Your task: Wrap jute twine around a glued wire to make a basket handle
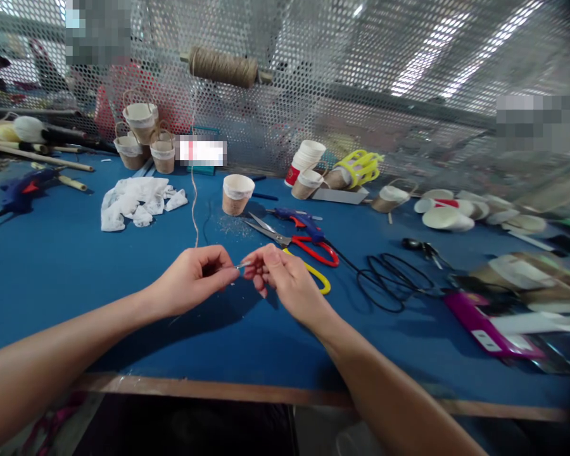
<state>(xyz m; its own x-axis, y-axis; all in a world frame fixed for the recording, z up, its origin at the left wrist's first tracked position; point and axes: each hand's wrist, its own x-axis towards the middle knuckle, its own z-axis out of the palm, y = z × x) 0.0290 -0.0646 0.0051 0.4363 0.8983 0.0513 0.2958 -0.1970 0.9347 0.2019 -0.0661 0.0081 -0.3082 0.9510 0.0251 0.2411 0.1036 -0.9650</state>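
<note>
Perforated metal mesh (275,120) rises behind a blue table (123,335) with a wooden edge, and a roll of twine (223,68) hangs against it. From that roll I see a pale cord (194,209) drop to the left hand (202,278), whose thumb and forefinger are pinched on a thin, pale tip (240,266) over the middle of the table. Facing it, the right hand (289,278) has its fingers curled and its fingertips against the tip's far end; whether they grip it, I cannot tell.

Just beyond the hands stands a cup (237,195), upright, wrapped in brown below a white rim, with crumbs (235,226) scattered beside it. Scissors (282,239) lie spread open, their yellow handle partly behind the right hand, and a blue glue gun (304,223) rests just beside their red handle. Over to the left lies crumpled white cloth (135,199), near three handled cups (142,136) grouped by the mesh. Off to the right, black cable (389,278) coils near a purple box (479,326).
</note>
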